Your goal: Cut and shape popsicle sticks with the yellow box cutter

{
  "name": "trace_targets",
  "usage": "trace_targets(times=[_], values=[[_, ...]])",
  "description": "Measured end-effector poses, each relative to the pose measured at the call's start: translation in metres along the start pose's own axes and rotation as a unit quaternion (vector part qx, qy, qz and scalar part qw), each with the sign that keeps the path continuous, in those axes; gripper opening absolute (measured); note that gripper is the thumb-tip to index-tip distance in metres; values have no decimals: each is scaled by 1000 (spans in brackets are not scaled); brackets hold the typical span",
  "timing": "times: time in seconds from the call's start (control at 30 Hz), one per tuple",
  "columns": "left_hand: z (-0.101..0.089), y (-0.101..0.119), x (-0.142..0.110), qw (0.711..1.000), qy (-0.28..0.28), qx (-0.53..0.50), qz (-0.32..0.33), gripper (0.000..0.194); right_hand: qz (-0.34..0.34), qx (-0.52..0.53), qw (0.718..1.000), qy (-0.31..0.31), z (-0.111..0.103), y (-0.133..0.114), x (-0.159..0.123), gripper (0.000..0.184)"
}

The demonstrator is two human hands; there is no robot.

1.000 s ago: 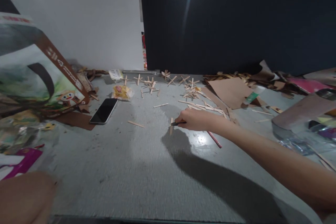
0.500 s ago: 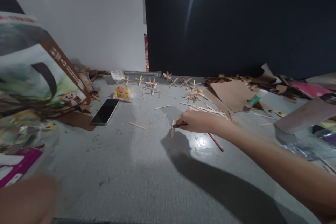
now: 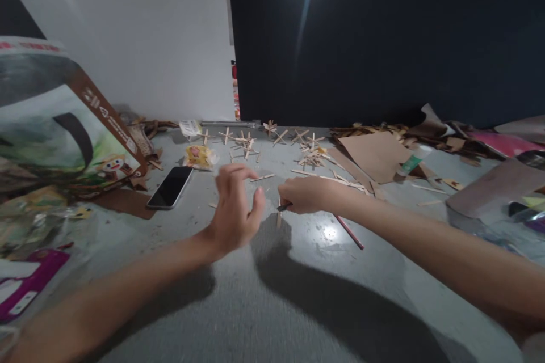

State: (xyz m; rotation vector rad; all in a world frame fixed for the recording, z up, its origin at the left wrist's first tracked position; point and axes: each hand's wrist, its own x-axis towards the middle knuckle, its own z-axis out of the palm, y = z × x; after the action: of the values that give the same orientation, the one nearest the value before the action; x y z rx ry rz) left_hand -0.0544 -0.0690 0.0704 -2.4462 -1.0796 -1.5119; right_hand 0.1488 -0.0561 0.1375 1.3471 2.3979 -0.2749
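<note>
My right hand (image 3: 302, 194) is closed around a small dark, thin tool (image 3: 285, 206), whose kind I cannot make out. Its tip reaches a short wooden craft stick (image 3: 279, 219) lying lengthwise on the grey table; the hand hides part of the stick. To the left, my left hand (image 3: 236, 210) hovers over the table with thumb and fingers apart, holding nothing. Beyond it lies a loose craft stick (image 3: 263, 177). A reddish pencil (image 3: 348, 232) rests beside my right wrist, in front of a pile of craft sticks (image 3: 340, 179).
At the back stand several crossed-stick pieces (image 3: 247, 144). On the left are a phone (image 3: 170, 188), a printed bag (image 3: 72, 125), a small yellow packet (image 3: 199, 157) and a purple-and-white object (image 3: 36, 278). Cardboard (image 3: 374, 154) and a green-and-white tube (image 3: 413, 161) lie to the right.
My left hand has come up from the lower left corner to the middle, fingers apart. My right hand stays at the craft stick with the dark tool, shifted slightly left.
</note>
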Motion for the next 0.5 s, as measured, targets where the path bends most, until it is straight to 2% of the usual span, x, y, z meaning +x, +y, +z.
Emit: trace_targets(times=[0.07,0.13,0.2,0.27,0.37,0.5], values=[[13,-13,5,991,-127,-38,-9,17,-2,6,1000,1,2,3,0,28],[27,-25,8,959,-274,-64,-33,28,-8,12,1000,9,11,7,-3,26],[39,-34,8,931,-354,-81,-38,44,-24,20,999,35,24,10,-7,27],[48,-39,4,917,-389,-84,-27,50,-41,23,996,79,39,11,-12,29],[55,-42,-5,909,-408,-78,-33,47,-26,-9,993,110,55,9,-15,26],[58,-47,-13,908,-405,-90,-60,52,-27,-14,994,109,52,7,-12,25]])
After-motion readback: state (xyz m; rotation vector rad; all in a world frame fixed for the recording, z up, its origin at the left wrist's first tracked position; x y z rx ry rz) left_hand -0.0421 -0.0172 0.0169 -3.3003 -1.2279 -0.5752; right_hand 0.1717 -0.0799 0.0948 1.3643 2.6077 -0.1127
